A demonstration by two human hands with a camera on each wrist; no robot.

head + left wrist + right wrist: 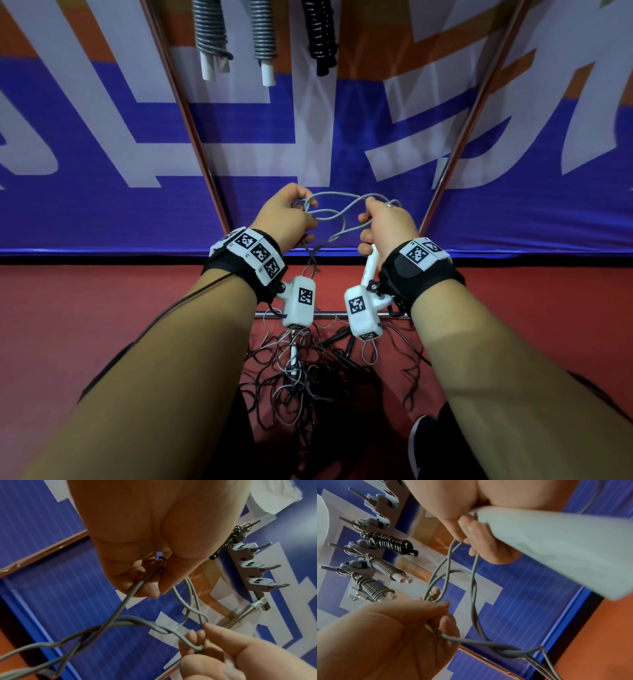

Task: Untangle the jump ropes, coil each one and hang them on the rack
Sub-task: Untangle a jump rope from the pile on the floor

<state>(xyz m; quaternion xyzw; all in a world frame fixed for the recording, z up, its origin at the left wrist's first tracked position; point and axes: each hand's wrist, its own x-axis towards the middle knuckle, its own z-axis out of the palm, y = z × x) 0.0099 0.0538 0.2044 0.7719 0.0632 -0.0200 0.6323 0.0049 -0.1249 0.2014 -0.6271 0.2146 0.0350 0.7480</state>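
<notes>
Head view: the three coiled ropes [263, 37] on the rack are cut off by the top edge; hooks not visible there. Left hand [286, 216] and right hand [387, 222] seen from the back, so fingertips and their hold on the grey rope [337, 207] are hidden.

White handle [370, 270] below the right hand: upper part covered by the palm, lower end behind the wrist camera.

Rope pile [315, 373] on the floor below the hands: strands too thin and crossed to trace; partly hidden by both forearms.

Right wrist view: handle [565, 545] blurred, cut off by the right edge.

Left wrist view: the black coil [226, 543] beside the rack [247, 563] is mostly behind the left hand.
</notes>
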